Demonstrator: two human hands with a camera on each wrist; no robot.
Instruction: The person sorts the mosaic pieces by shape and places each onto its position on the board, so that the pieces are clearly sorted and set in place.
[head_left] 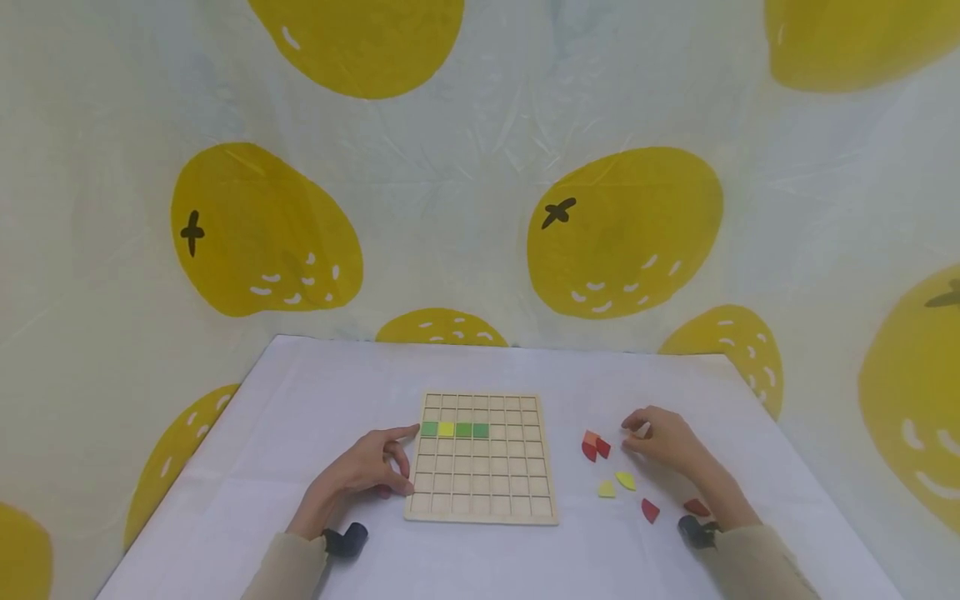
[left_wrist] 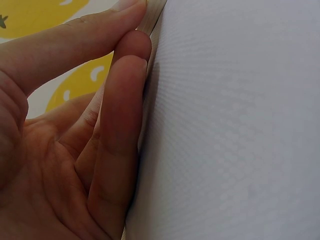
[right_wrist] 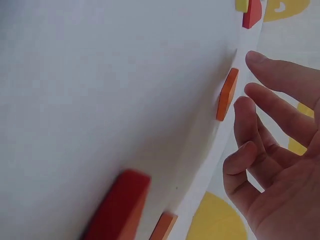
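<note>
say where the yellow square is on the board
In the head view, the yellow square is near the left side of the board, between two green squares.

Got kinda half-curled R hand (right_wrist: 286, 167) nr orange pc (right_wrist: 227, 95) on white surface (right_wrist: 100, 100), w/ blurry dark red pc (right_wrist: 120, 210) btm, yellow pc (right_wrist: 242, 5) + bright red pc (right_wrist: 254, 15) up top

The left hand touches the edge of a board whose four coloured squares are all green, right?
Not quite: the second square from the left is yellow, as the head view shows. The other three squares are green, and the left hand does touch the board.
</note>
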